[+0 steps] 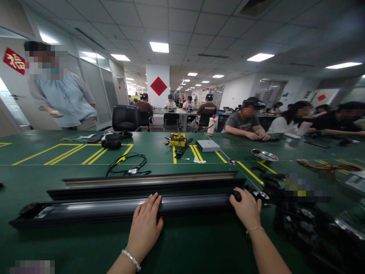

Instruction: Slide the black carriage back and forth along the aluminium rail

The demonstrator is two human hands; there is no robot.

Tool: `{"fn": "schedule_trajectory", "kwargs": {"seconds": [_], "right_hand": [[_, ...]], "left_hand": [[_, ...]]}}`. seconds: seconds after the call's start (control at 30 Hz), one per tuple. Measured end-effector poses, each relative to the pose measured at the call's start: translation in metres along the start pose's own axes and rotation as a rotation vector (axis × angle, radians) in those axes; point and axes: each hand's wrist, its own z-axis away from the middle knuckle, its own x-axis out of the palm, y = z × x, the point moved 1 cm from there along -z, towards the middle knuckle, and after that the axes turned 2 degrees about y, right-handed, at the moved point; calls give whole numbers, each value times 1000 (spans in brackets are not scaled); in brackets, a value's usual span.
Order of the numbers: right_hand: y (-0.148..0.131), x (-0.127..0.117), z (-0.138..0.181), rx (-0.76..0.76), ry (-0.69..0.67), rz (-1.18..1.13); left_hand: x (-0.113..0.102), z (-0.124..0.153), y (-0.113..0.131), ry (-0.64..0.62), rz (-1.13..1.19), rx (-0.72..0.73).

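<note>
A long, shiny black roller (99, 206) lies in a narrow black housing (31, 222) across the table in front of me. My left hand (146, 219) rests on the middle of the roller, its fingers stretched out flat. At the roller's right end, my right hand (247, 208) has its fingers closed around a small black round end piece (237, 196). The fingertips partly hide how that piece joins the roller. Just behind lies a second long black channel (148, 180) with a pale strip inside, roughly parallel to the roller.
Dark mechanical parts (302, 224) are heaped at the right. Farther back are a coiled black cable (142, 161), a yellow box (177, 139), a grey box (208, 145) and a metal bowl (264, 155). A person (64, 95) stands at the far left; others sit across the table.
</note>
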Motion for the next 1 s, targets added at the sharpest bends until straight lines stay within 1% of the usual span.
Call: {"fn": "schedule_trajectory", "kwargs": {"seconds": [0.17, 0.57, 1.0], "right_hand": [[0, 2, 0, 27, 25, 5], [1, 5, -2, 14, 10, 22], [0, 6, -4, 10, 14, 18]], "left_hand": [[1, 0, 0, -10, 2, -3], [1, 0, -1, -25, -10, -10], [-1, 0, 1, -4, -11, 2]]}}
